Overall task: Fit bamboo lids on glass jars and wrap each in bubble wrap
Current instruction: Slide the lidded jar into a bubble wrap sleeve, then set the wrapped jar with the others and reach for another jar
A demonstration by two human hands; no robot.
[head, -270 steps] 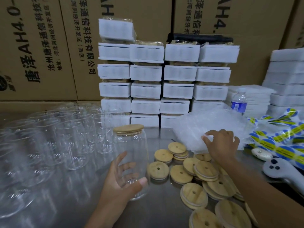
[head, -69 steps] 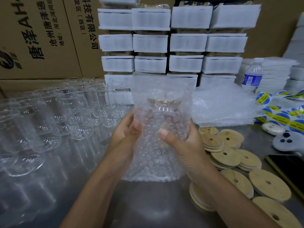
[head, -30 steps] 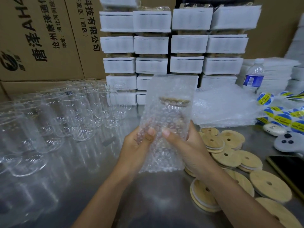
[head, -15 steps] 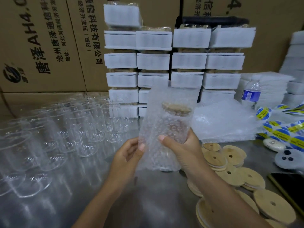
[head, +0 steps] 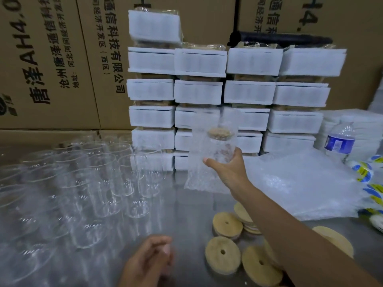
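Observation:
My right hand [head: 229, 169] grips a lidded glass jar wrapped in bubble wrap [head: 211, 154], arm stretched forward, holding it upright in front of the stacked white foam packs [head: 248, 92]. Its bamboo lid [head: 220, 132] shows through the wrap, and loose wrap hangs below my fingers. My left hand [head: 148, 263] hovers low over the metal table [head: 178, 214] near its front, fingers loosely curled and holding nothing. Several bare glass jars [head: 87, 183] stand at the left. Several loose bamboo lids [head: 227, 224] lie at the front right, partly hidden by my right arm.
A pile of bubble wrap sheets [head: 306, 183] lies at the right. A water bottle [head: 341, 141] stands behind it, with yellow-and-blue tape rolls [head: 364, 172] at the right edge. Cardboard boxes [head: 51, 65] wall the back.
My right hand has carried the wrapped jar forward toward the foam stacks. My left hand has let go of it and dropped back to the front of the table.

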